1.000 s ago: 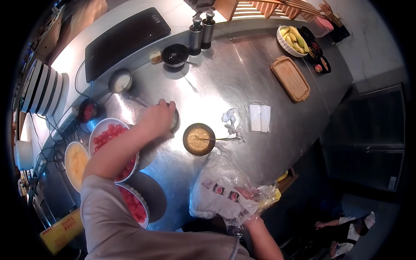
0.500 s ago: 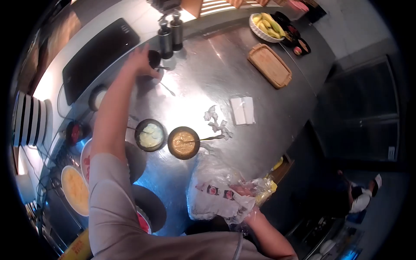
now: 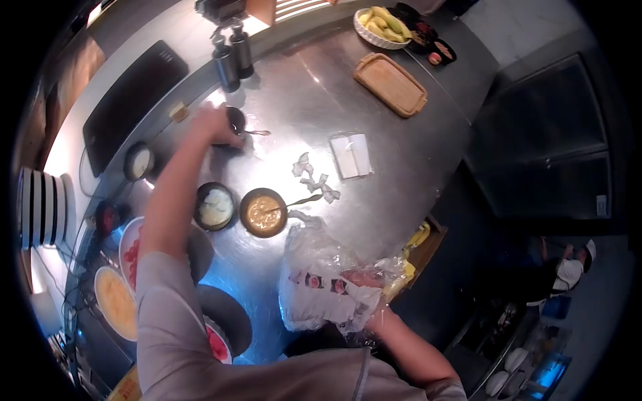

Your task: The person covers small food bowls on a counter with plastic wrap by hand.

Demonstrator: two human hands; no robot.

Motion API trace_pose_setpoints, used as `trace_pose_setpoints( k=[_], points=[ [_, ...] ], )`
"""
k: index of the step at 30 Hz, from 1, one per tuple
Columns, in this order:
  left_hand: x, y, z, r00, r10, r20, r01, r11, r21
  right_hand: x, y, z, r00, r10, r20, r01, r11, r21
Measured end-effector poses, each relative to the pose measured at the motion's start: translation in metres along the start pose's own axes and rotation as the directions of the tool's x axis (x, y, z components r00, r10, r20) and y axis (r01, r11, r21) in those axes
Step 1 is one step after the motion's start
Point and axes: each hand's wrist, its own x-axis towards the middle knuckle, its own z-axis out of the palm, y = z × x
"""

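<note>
Dark bowl [image 3: 236,119], with a spoon [image 3: 257,132] sticking out over its rim, sits beyond the sauce bowl [image 3: 263,234] and somewhat to its left, over the steel worktop [image 3: 401,167]. The left hand [image 3: 214,125] grasps the dark bowl from its left side, thumb on the near side and fingers curled around the far side.

Nearer than the sauce bowl and to its right, the right hand [image 3: 363,276] shows through the clear film of a printed plastic bag [image 3: 314,309]; how its fingers are closed I cannot tell.

Tan sauce [image 3: 257,208] fills much of the sauce bowl, and a second spoon [image 3: 305,200] slants out of it to the right, towards crumpled scraps [image 3: 304,165]. Just left of the sauce bowl stands a bowl of white cream [image 3: 215,206]. Beyond it to the right lie a flat white packet [image 3: 351,156] and, farther off, a wooden tray [image 3: 390,84] and bananas [image 3: 382,23] in a white basket-like bowl [image 3: 376,41]. Well to its left are yellow pieces [image 3: 117,304] in an oval dish. Two pump bottles [image 3: 226,72] stand well beyond it, slightly left.
</note>
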Motion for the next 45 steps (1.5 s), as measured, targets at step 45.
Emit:
trace_pose_setpoints(
  k=[45],
  points=[
    [-0.058, -0.051, 0.005, 0.997, 0.074, 0.013, -0.074, 0.997, 0.004, 0.027, 0.000, -0.010, 0.996, -0.088, -0.006, 0.088, 0.995, -0.037]
  ],
)
